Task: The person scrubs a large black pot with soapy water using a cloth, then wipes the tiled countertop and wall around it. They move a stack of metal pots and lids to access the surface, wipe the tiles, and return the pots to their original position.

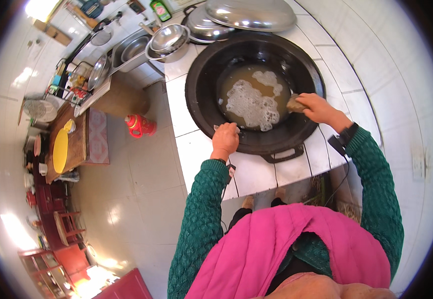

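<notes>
A large black wok (254, 146) is set into the white-tiled stove top in front of me. Cloudy, yellowish water fills its bottom, with patches of white foam (252, 104) floating on it. My right hand (319, 107) grips a brownish scrubbing pad (295, 104), perhaps loofah, against the wok's inner right wall. At the near left rim, my left hand (225, 139) is closed over a small pale cloth (216, 128); most of that piece is hidden under the fingers. One loop handle (283, 155) sticks out from the wok's near side.
Metal lids (252, 15) lie behind the wok. Stacked steel bowls (168, 39) stand at the counter's far left corner, beside a sink (132, 48). A red thermos (140, 126) is on the floor at left. A wooden table (74, 149) lines the left wall. Cables hang from both wrists.
</notes>
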### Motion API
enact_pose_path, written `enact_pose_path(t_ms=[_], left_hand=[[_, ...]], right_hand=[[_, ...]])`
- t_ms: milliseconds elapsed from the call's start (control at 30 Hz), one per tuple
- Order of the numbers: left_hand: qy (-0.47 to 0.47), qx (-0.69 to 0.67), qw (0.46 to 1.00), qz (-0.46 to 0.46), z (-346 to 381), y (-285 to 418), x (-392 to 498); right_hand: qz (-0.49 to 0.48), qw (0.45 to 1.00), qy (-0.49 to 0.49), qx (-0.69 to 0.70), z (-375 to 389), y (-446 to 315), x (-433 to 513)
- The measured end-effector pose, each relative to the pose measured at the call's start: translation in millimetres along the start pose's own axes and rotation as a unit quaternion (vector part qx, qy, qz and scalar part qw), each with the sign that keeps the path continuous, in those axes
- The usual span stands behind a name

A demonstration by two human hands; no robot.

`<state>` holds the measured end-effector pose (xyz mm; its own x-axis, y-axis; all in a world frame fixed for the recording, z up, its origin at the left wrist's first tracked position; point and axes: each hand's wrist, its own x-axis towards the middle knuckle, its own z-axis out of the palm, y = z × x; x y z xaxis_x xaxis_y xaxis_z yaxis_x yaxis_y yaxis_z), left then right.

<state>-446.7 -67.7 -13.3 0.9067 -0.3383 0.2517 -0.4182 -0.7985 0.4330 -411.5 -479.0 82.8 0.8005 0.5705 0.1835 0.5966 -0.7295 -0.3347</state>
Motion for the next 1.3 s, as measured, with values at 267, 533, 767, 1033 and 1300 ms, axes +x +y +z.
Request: enact_pose_path(t_ms=[267, 533, 767, 1033, 1300], left_hand=[[0.014, -0.032, 0.999, -0.026, -13.0, 12.8, 4.7], [-0.018, -0.031, 0.998, -0.042, -18.6, 11.8, 8.1], [-0.035, -0.033, 0.998, -0.048, -21.5, 12.0, 9.6], [-0.034, -0.037, 0.998, -0.044, -21.1, 11.5, 9.1], [-0.016, -0.042, 0.998, -0.040, -17.9, 9.5, 6.0]], right_hand=[[0.108, 0.953, -0.254, -0.122, 124.2, 20.9, 160.9], [-0.073, 0.908, -0.378, -0.167, 190.1, 21.9, 181.0], [-0.112, 0.864, -0.461, -0.170, 202.2, 37.7, 181.9], [-0.057, 0.909, -0.399, -0.101, 191.4, 35.7, 167.7], [0.158, 0.931, -0.181, 0.276, 171.4, 60.2, 182.6]])
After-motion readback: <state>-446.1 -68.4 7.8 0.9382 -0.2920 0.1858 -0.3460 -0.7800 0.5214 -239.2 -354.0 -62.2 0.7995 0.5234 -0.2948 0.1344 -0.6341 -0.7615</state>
